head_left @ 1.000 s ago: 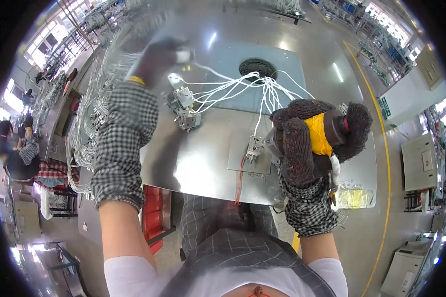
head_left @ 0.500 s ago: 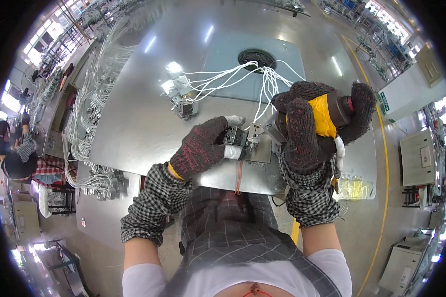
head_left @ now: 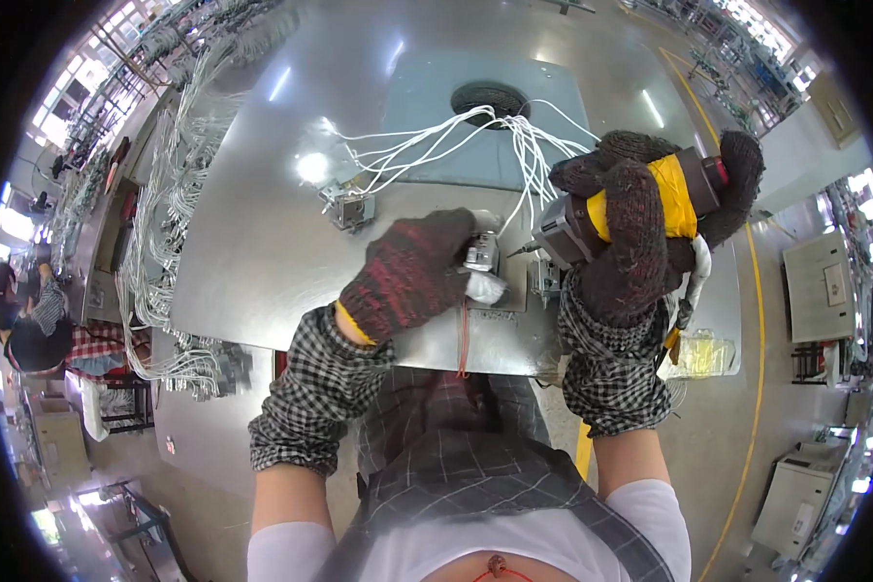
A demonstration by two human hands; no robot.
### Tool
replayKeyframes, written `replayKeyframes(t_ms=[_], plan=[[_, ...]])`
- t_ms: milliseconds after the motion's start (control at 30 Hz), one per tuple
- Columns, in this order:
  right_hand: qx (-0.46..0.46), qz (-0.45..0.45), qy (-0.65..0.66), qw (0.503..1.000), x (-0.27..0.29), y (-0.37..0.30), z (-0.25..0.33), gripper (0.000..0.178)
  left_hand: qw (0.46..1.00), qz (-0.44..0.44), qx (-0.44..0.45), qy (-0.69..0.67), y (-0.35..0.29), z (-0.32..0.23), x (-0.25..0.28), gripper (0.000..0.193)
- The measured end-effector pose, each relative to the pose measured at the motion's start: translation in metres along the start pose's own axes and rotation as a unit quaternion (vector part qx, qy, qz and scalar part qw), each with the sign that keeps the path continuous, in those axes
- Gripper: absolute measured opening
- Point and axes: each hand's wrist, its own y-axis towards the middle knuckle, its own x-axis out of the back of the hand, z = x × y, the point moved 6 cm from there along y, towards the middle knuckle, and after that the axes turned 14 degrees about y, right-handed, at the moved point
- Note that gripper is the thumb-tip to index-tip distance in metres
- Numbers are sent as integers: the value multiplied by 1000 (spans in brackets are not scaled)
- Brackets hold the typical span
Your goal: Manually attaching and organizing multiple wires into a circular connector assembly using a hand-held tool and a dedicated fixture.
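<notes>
My left hand (head_left: 407,272), in a dark red-flecked knit glove with white-wrapped fingertips, pinches a small metal terminal block (head_left: 482,254) over a metal plate on the bench. A white wire runs up from around the block. My right hand (head_left: 635,233), gloved alike, is wrapped round a dark electric screwdriver (head_left: 565,234) banded with yellow tape. Its thin bit points left toward the block, with a small gap between them. Just below the screwdriver's head sits another small metal part (head_left: 545,279), partly hidden.
White wires (head_left: 524,145) spread from a round dark opening (head_left: 490,102) in the bench (head_left: 262,213). Several metal blocks (head_left: 349,209) lie at their left ends. Bundled white cables (head_left: 150,242) hang at the far left. A clear yellowish package (head_left: 703,355) lies right; another person (head_left: 44,335) works far left.
My left hand has shifted right with the block, which is now turned differently. The screwdriver has tilted and moved slightly right, so its bit now shows. Some blocks at the back left look shifted.
</notes>
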Motion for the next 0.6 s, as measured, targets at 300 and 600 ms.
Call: replayKeyframes(t_ms=[300, 600], plan=[[-17, 122, -132, 984, 4, -16, 4, 78, 998, 8, -65, 24, 3, -3, -9, 54], [-8, 142, -173, 975, 8, -18, 1, 78, 960, -115, 151, 204, 28, 134, 67, 57]])
